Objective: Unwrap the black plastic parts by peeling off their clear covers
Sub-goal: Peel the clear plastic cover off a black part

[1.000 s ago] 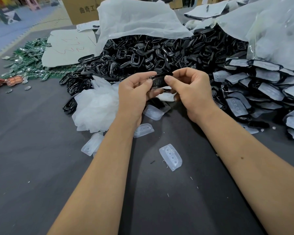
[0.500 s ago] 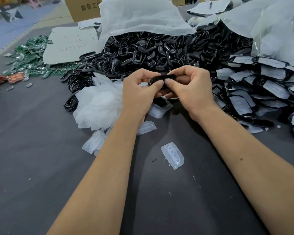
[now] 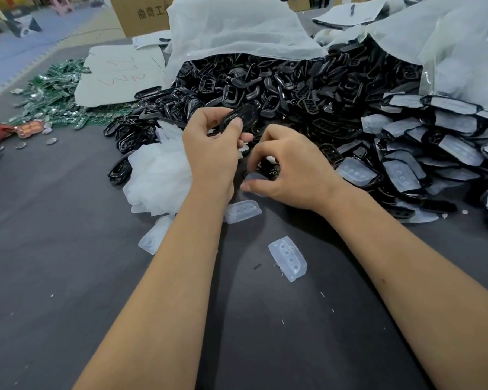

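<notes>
Pinched between thumb and curled fingers of the left hand (image 3: 212,147), a glossy black oval plastic part (image 3: 241,117) is held above the dark grey table (image 3: 68,277), its long axis running from lower left to upper right, the far end pointing toward the heap of loose black plastic frames (image 3: 279,88). Right hand (image 3: 290,170), just beside and lower, has its fingers curled, thumb and forefinger closing on a small clear plastic cover (image 3: 254,178); the exact contact is blurred. Peeled clear covers lie on the table: one with four round dimples (image 3: 288,258) between the forearms, another (image 3: 243,211) near the left wrist. Still-wrapped parts (image 3: 434,136) are stacked at right; a crumpled white film bundle (image 3: 158,178) lies at left.
</notes>
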